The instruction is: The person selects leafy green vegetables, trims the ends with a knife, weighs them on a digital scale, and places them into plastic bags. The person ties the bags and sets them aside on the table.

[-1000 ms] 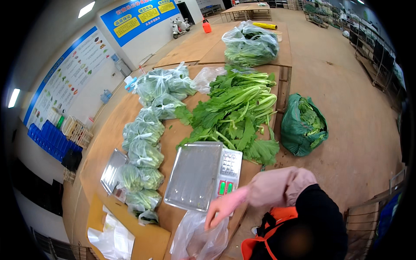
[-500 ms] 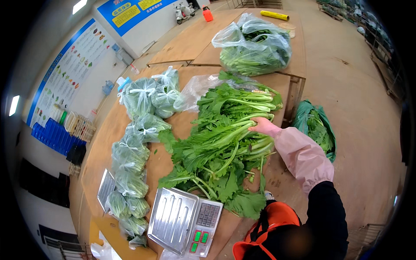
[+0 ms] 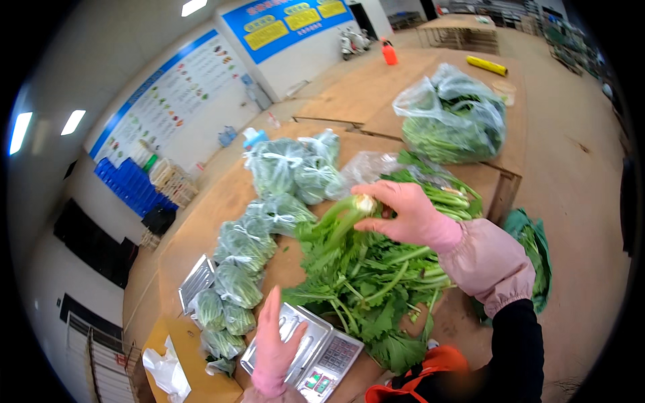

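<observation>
Pink-gloved, my right hand (image 3: pixel 396 215) grips the pale root end of a leafy green bunch (image 3: pixel 336 238), lifted above a loose heap of greens (image 3: pixel 373 302). My left hand (image 3: pixel 275 339), also gloved, has its fingers extended over the steel scale (image 3: pixel 334 354) at the bottom, holding nothing. Tied clear bags of greens (image 3: pixel 272 164) form a row left of the heap. A larger bag of greens (image 3: pixel 450 131) sits behind it, beside crumpled clear plastic (image 3: pixel 359 171).
A second steel tray (image 3: pixel 196 279) and a yellow box with white bags (image 3: pixel 195 356) lie left. A red sprayer (image 3: pixel 390 54) and yellow roll (image 3: pixel 487 64) are on the far tables. A green sack (image 3: pixel 544 262) stands right of the table; blue crates (image 3: pixel 127 181) are by the wall.
My right hand has moved from near the scale to the heap, then lifted a bunch towards the middle. My left hand has come into view at the bottom. The view has shifted.
</observation>
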`<control>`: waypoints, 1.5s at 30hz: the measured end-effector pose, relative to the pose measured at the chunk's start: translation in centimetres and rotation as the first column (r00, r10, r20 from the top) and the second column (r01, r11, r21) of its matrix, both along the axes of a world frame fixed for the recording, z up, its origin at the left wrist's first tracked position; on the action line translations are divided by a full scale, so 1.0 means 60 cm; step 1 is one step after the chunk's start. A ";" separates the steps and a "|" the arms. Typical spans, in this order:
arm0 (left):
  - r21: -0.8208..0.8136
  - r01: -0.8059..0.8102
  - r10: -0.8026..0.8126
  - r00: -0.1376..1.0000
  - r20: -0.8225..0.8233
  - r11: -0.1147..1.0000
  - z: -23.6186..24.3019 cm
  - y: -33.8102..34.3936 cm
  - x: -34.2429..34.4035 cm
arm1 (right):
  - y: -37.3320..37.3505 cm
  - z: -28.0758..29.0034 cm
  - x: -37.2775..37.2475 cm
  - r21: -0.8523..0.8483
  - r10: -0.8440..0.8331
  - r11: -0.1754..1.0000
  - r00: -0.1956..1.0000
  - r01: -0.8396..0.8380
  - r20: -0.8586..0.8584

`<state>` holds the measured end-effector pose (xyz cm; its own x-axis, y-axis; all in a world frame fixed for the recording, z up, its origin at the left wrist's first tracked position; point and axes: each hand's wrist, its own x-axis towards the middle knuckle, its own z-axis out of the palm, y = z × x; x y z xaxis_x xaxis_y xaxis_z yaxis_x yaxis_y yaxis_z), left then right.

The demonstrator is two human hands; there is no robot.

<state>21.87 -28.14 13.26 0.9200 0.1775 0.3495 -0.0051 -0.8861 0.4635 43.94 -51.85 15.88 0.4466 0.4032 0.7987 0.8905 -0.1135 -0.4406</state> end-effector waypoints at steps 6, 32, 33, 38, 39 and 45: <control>-0.058 0.248 -0.194 0.866 0.460 0.967 0.055 -0.068 0.108 | 0.052 0.080 -0.115 -0.059 0.233 0.972 0.962 -0.227 0.141; -0.573 0.214 -0.109 0.971 0.212 0.791 0.055 0.113 -0.088 | 0.202 -0.008 -0.116 0.015 0.081 0.996 0.979 -0.085 0.186; -0.565 0.191 -0.099 0.977 0.188 0.803 0.057 0.110 -0.087 | 0.205 0.006 -0.143 0.017 0.173 0.984 0.963 -0.180 0.206; -0.457 0.008 0.157 0.934 0.322 0.889 0.084 0.107 -0.118 | 0.228 0.002 -0.167 0.014 0.247 0.965 0.929 -0.261 0.275; -0.517 -0.010 0.249 0.885 0.394 0.856 0.098 0.099 -0.128 | 0.224 -0.015 -0.155 0.020 0.241 0.968 0.943 -0.252 0.228; -0.384 -0.023 0.322 0.593 0.738 0.923 0.132 0.131 -0.217 | 0.195 -0.279 -0.115 -0.381 0.111 0.892 0.936 -0.242 -0.334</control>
<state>8.83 -20.26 21.21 0.2597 0.5333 0.8051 -0.3556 -0.7223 0.5932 37.02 -40.14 -0.87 0.5246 0.7590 0.3856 0.7481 -0.1948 -0.6344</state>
